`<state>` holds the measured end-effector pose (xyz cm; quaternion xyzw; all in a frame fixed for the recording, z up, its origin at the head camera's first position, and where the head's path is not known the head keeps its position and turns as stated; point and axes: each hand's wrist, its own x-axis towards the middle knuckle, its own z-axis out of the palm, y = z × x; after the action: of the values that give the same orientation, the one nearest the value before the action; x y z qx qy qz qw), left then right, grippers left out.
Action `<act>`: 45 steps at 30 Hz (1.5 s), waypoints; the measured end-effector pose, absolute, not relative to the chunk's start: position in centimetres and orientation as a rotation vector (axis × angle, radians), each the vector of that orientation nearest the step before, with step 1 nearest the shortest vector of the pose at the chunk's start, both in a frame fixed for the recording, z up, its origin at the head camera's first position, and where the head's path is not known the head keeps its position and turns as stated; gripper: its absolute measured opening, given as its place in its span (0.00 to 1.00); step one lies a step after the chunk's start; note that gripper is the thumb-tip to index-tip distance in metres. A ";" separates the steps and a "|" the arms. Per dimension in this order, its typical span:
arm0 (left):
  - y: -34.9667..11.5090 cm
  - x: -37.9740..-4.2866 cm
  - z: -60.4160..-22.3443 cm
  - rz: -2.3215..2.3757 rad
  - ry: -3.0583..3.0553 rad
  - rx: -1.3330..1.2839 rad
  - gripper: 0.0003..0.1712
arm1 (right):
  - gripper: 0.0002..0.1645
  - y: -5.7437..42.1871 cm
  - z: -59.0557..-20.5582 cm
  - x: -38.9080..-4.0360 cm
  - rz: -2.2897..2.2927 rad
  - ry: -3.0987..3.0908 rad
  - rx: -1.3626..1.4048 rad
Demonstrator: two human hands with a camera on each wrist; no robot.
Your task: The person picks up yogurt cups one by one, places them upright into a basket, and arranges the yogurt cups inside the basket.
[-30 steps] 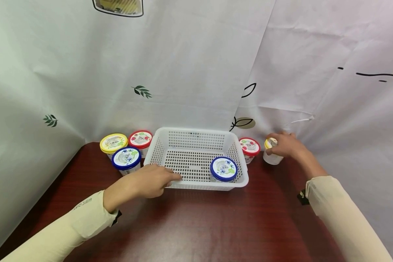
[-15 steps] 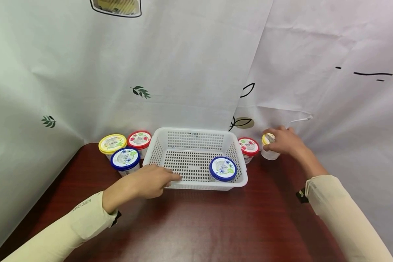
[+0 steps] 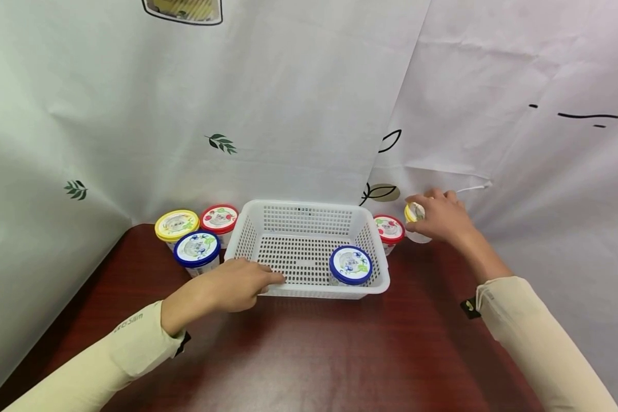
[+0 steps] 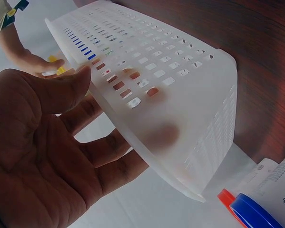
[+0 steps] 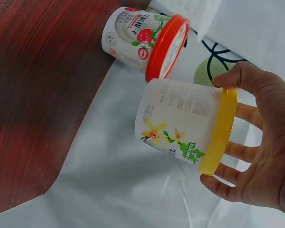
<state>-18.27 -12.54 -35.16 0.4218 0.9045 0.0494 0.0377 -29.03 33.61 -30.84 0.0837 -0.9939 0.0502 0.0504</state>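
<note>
My left hand [image 3: 239,283] grips the near-left rim of a white plastic basket [image 3: 309,290], thumb on the outer wall and fingers inside, as the left wrist view shows. A tub with a blue lid [image 3: 351,265] stands inside the basket at its right end. My right hand [image 3: 443,220] holds a tub with a yellow lid [image 5: 180,123] by the lid's edge, thumb on one side and fingers on the other. The held tub is raised, close to the right of a red-lidded tub [image 3: 389,230] with strawberries printed on it, which stands beside the basket.
Left of the basket stand three more tubs: one with a yellow lid [image 3: 177,225], one with a red lid [image 3: 220,219] and one with a blue lid [image 3: 197,248]. A printed white cloth [image 3: 298,114] hangs behind the dark red wooden table [image 3: 309,355].
My right hand has lifted the yellow-lidded tub and moved it left toward the red-lidded tub by the basket. My left hand keeps its place on the basket rim.
</note>
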 end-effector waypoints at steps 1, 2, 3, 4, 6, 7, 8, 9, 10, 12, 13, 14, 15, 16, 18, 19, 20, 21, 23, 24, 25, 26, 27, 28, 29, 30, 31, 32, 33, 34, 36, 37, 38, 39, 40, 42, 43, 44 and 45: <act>-12.5 -18.3 -35.2 0.152 2.777 1.299 0.25 | 0.43 33.5 -30.7 -29.0 0.145 -3.022 0.256; -12.5 -18.3 -35.2 0.151 2.778 1.302 0.25 | 0.43 33.4 -30.6 -28.9 0.140 -3.019 0.258; -12.5 -18.3 -35.1 0.149 2.780 1.303 0.25 | 0.43 33.3 -30.5 -28.9 0.136 -3.014 0.260; -12.5 -18.3 -35.1 0.150 2.781 1.304 0.25 | 0.43 33.2 -30.4 -28.9 0.135 -3.008 0.261; -12.5 -18.3 -35.1 0.150 2.781 1.296 0.25 | 0.43 33.0 -30.3 -28.8 0.136 -3.000 0.261; -12.5 -18.3 -35.0 0.150 2.781 1.291 0.25 | 0.43 33.0 -30.2 -28.8 0.139 -2.997 0.262; -12.5 -18.3 -35.0 0.151 2.780 1.284 0.25 | 0.43 32.9 -30.1 -28.8 0.142 -2.994 0.263; -12.4 -18.2 -35.0 0.152 2.779 1.277 0.25 | 0.43 32.8 -30.0 -28.8 0.146 -2.990 0.264; -12.4 -18.2 -34.9 0.153 2.778 1.271 0.25 | 0.43 32.7 -29.9 -28.8 0.152 -2.987 0.266; -12.4 -18.2 -34.9 0.155 2.776 1.263 0.25 | 0.43 32.6 -29.7 -28.7 0.161 -2.979 0.273; -12.4 -18.2 -34.9 0.155 2.775 1.261 0.25 | 0.44 32.5 -29.7 -28.7 0.163 -2.975 0.277; -12.4 -18.2 -34.9 0.155 2.775 1.260 0.25 | 0.43 32.4 -29.6 -28.7 0.163 -2.971 0.280; -12.4 -18.2 -35.0 0.154 2.775 1.262 0.25 | 0.43 32.3 -29.6 -28.7 0.162 -2.968 0.284; -12.4 -18.2 -35.0 0.153 2.776 1.265 0.25 | 0.43 32.2 -29.5 -28.6 0.162 -2.966 0.286; -12.4 -18.2 -35.1 0.151 2.778 1.272 0.25 | 0.44 32.0 -29.5 -28.6 0.163 -2.965 0.286; -12.5 -18.2 -35.1 0.151 2.779 1.275 0.25 | 0.44 31.9 -29.5 -28.6 0.163 -2.966 0.285; -12.5 -18.2 -35.1 0.150 2.781 1.278 0.25 | 0.44 31.8 -29.5 -28.6 0.166 -2.966 0.285; -12.5 -18.2 -35.1 0.151 2.782 1.282 0.25 | 0.44 31.7 -29.5 -28.5 0.169 -2.966 0.284; -12.5 -18.2 -35.2 0.151 2.784 1.286 0.25 | 0.43 31.4 -29.5 -28.5 0.185 -2.961 0.282; -12.5 -18.2 -35.2 0.151 2.785 1.286 0.25 | 0.43 31.3 -29.5 -28.5 0.190 -2.960 0.284; -12.5 -18.2 -35.2 0.151 2.786 1.286 0.25 | 0.43 31.2 -29.5 -28.5 0.197 -2.958 0.286; -12.5 -18.2 -35.2 0.151 2.787 1.286 0.25 | 0.43 31.1 -29.5 -28.5 0.203 -2.955 0.289; -12.5 -18.2 -35.2 0.151 2.786 1.285 0.25 | 0.43 31.0 -29.5 -28.5 0.210 -2.954 0.291; -12.5 -18.2 -35.2 0.151 2.786 1.284 0.25 | 0.43 30.9 -29.5 -28.5 0.213 -2.953 0.296; -12.5 -18.2 -35.2 0.151 2.786 1.284 0.25 | 0.43 30.8 -29.4 -28.5 0.216 -2.952 0.302; -12.5 -18.2 -35.2 0.151 2.787 1.284 0.25 | 0.43 30.6 -29.4 -28.5 0.214 -2.953 0.307; -12.5 -18.2 -35.2 0.151 2.786 1.284 0.25 | 0.44 30.5 -29.4 -28.5 0.216 -2.953 0.314; -12.5 -18.2 -35.2 0.152 2.786 1.285 0.25 | 0.44 30.4 -29.3 -28.5 0.216 -2.953 0.320; -12.5 -18.2 -35.2 0.152 2.786 1.284 0.25 | 0.44 30.2 -29.3 -28.5 0.218 -2.956 0.324; -12.5 -18.2 -35.2 0.154 2.784 1.280 0.25 | 0.45 30.1 -29.2 -28.5 0.218 -2.959 0.332; -12.5 -18.2 -35.2 0.160 2.782 1.258 0.25 | 0.45 29.7 -29.1 -28.5 0.221 -2.968 0.340; -12.4 -18.3 -35.2 0.162 2.781 1.248 0.25 | 0.45 29.6 -29.1 -28.5 0.222 -2.971 0.342; -12.4 -18.3 -35.2 0.164 2.780 1.241 0.25 | 0.45 29.4 -29.1 -28.6 0.225 -2.972 0.342; -12.4 -18.3 -35.2 0.166 2.779 1.230 0.25 | 0.44 29.2 -29.1 -28.6 0.228 -2.972 0.344; -12.4 -18.3 -35.2 0.167 2.779 1.223 0.25 | 0.44 29.1 -29.1 -28.7 0.228 -2.970 0.348; -12.3 -18.4 -35.3 0.164 2.778 1.217 0.25 | 0.43 28.8 -29.1 -28.8 0.225 -2.960 0.355; -12.3 -18.4 -35.3 0.162 2.777 1.217 0.25 | 0.43 28.6 -29.1 -28.8 0.225 -2.953 0.360; -12.3 -18.5 -35.2 0.161 2.775 1.215 0.25 | 0.43 28.5 -29.1 -28.9 0.224 -2.946 0.368; -12.3 -18.5 -35.2 0.159 2.773 1.212 0.25 | 0.43 28.4 -29.1 -28.9 0.220 -2.938 0.378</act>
<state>-18.48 -12.32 -35.24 0.3994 0.9136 0.0525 0.0553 -28.92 28.40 -29.13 0.1269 -0.9855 0.0739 0.0854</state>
